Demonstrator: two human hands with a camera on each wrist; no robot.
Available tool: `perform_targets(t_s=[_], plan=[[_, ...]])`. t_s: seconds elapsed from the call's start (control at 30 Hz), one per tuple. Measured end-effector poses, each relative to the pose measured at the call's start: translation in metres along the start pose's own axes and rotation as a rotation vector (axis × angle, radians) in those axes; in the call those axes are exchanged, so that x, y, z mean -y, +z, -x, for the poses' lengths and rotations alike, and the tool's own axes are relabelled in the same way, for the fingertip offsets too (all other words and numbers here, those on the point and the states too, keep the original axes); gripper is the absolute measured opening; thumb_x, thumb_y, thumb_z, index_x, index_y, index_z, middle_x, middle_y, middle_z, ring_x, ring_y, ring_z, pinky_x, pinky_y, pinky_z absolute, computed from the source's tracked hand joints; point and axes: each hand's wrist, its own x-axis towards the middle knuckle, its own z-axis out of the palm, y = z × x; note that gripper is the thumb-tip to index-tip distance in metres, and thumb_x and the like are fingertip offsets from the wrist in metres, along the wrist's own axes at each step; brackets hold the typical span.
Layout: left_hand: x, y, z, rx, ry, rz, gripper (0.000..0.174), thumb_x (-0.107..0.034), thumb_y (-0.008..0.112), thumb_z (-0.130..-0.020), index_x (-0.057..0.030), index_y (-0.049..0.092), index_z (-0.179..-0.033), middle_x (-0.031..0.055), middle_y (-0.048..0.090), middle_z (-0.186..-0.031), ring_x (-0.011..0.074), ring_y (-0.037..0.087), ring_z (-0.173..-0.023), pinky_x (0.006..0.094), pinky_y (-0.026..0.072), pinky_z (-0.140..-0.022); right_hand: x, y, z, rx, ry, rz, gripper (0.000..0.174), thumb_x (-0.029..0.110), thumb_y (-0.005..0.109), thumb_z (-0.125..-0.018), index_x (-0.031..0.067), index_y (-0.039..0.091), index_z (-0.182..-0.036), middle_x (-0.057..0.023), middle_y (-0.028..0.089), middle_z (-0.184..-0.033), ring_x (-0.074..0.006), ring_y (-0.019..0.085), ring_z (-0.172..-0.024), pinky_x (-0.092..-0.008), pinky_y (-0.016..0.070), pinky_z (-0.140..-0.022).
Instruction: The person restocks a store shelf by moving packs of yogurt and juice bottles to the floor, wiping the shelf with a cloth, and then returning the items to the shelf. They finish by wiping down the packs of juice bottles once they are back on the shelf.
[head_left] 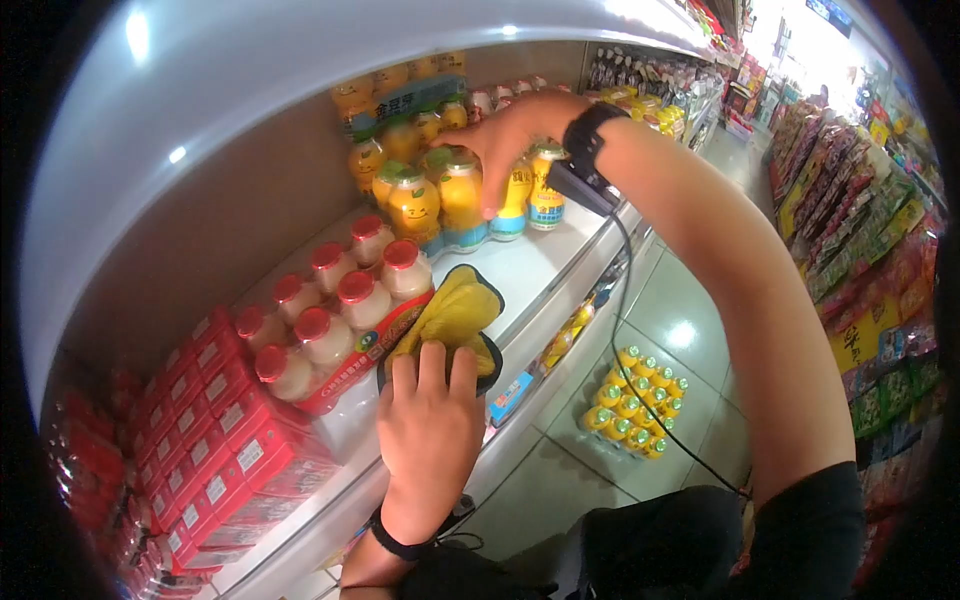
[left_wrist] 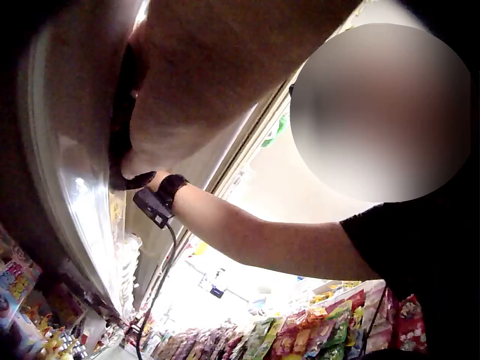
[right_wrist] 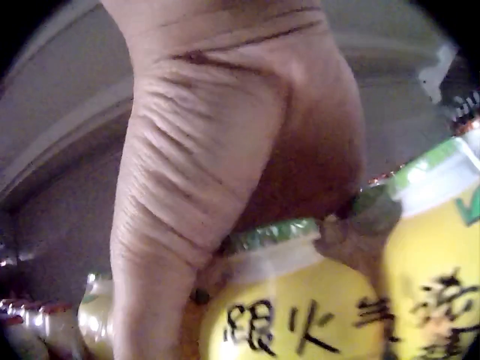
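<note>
My left hand (head_left: pixel 430 420) grips a dark-edged yellow cloth (head_left: pixel 455 305) at the shelf's front edge, beside red-capped bottles (head_left: pixel 325 335); its thumb is hidden. My right hand (head_left: pixel 515 130) arches over yellow bottles with green caps. It holds one yellow bottle (head_left: pixel 462 200), with the thumb down its side and other fingers near the cap, partly hidden. In the right wrist view, the hand (right_wrist: pixel 202 150) comes down beside a green-capped bottle (right_wrist: pixel 292 307). The left wrist view shows the underside of my left hand (left_wrist: pixel 217 82), its fingers out of sight.
Red boxes (head_left: pixel 215 430) are stacked left of the red-capped bottles. A wrapped pack of yellow bottles (head_left: pixel 640 405) stands on the tiled floor. Hanging snack bags (head_left: pixel 850 230) line the right side of the aisle. A black cable (head_left: pixel 635 370) hangs from my right wrist.
</note>
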Motion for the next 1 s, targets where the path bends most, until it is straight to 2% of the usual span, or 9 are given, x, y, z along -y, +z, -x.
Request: perform_targets(t_s=[0.3,0.37,0.47,0.6,0.77,0.8,0.83,0.9,1.0], plan=[[0.001,-0.003,-0.001,0.019,-0.007,0.014,0.029,-0.009,0.066,-0.066,-0.0115,0.06,-0.094,0.0059,0.053,-0.093,0.0261,0.055,-0.084,0.0361,0.0512,-0.064,0.009,-0.005,0.007,0.065,0.051,0.137,0.138,0.04,0.093,-0.055,0.0064,0.007,-0.157,-0.0219,0.025,-0.158,-0.0316,0.025,-0.147,-0.0386,0.0243,-0.118],[0.0,-0.003,-0.001,0.028,-0.013,0.015,0.029,-0.01,0.066,-0.066,-0.0117,0.06,-0.095,0.0059,0.053,-0.094,0.0262,0.055,-0.085,0.0363,0.0514,-0.064,-0.006,0.011,0.0,0.059,-0.076,0.024,0.132,0.03,0.093,-0.056,0.0053,0.011,-0.156,-0.0214,0.034,-0.154,-0.0305,0.033,-0.143,-0.0378,0.0299,-0.115],[0.0,-0.002,0.001,0.029,-0.026,0.035,0.029,-0.01,0.066,-0.068,-0.0128,0.059,-0.096,0.0059,0.054,-0.096,0.0268,0.055,-0.086,0.037,0.0517,-0.067,-0.009,0.026,0.005,-0.156,-0.281,-0.058,0.118,0.018,0.087,-0.057,0.0057,0.02,-0.153,-0.0174,0.052,-0.139,-0.0276,0.052,-0.126,-0.0364,0.0413,-0.104],[0.001,-0.003,0.001,0.031,-0.023,0.024,0.028,-0.011,0.066,-0.069,-0.0126,0.06,-0.096,0.0059,0.053,-0.095,0.0268,0.054,-0.087,0.0369,0.0517,-0.068,-0.004,0.037,0.016,-0.23,-0.351,-0.073,0.111,0.018,0.084,-0.059,0.0091,0.024,-0.152,-0.017,0.053,-0.137,-0.0306,0.054,-0.124,-0.0383,0.0439,-0.102],[-0.002,-0.006,0.0,0.048,-0.023,0.001,0.024,-0.011,0.065,-0.07,-0.0121,0.059,-0.093,0.0057,0.053,-0.094,0.0267,0.054,-0.086,0.036,0.0519,-0.068,0.048,0.079,0.072,-0.67,0.104,0.186,0.096,0.024,0.078,-0.064,0.019,0.034,-0.149,-0.0167,0.055,-0.13,-0.0392,0.057,-0.113,-0.0464,0.049,-0.093],[-0.002,-0.005,-0.001,0.044,-0.024,-0.002,0.024,-0.011,0.065,-0.07,-0.0121,0.059,-0.093,0.0057,0.053,-0.094,0.0267,0.054,-0.086,0.036,0.0519,-0.068,0.041,0.098,0.068,-0.91,0.051,0.318,0.087,0.022,0.076,-0.068,0.0228,0.04,-0.146,-0.014,0.055,-0.128,-0.0388,0.055,-0.113,-0.0493,0.0456,-0.095],[-0.002,-0.004,-0.001,0.038,-0.024,-0.011,0.023,-0.01,0.065,-0.069,-0.0121,0.059,-0.092,0.0056,0.053,-0.094,0.0267,0.054,-0.086,0.0357,0.0521,-0.069,0.037,0.109,0.07,-0.913,0.047,0.317,0.087,0.022,0.076,-0.068,0.0228,0.04,-0.146,-0.014,0.055,-0.128,-0.0388,0.055,-0.113,-0.0493,0.0456,-0.095],[-0.001,-0.003,0.001,0.046,-0.02,-0.03,0.022,-0.01,0.065,-0.069,-0.012,0.059,-0.09,0.0056,0.053,-0.094,0.0266,0.055,-0.086,0.0353,0.0522,-0.069,0.034,0.13,0.074,-1.242,-0.06,0.487,0.082,0.015,0.073,-0.071,0.0246,0.042,-0.146,-0.0139,0.056,-0.127,-0.0387,0.05,-0.118,-0.0623,0.0345,-0.101],[-0.003,-0.002,0.0,0.026,-0.021,-0.032,0.022,-0.009,0.066,-0.068,-0.0123,0.058,-0.089,0.0055,0.052,-0.094,0.0264,0.055,-0.086,0.0354,0.0526,-0.067,0.035,0.143,0.078,-1.298,-0.04,0.478,0.077,0.008,0.068,-0.071,0.0314,0.048,-0.142,-0.0114,0.055,-0.128,-0.0366,0.048,-0.12,-0.0629,0.0331,-0.103]])
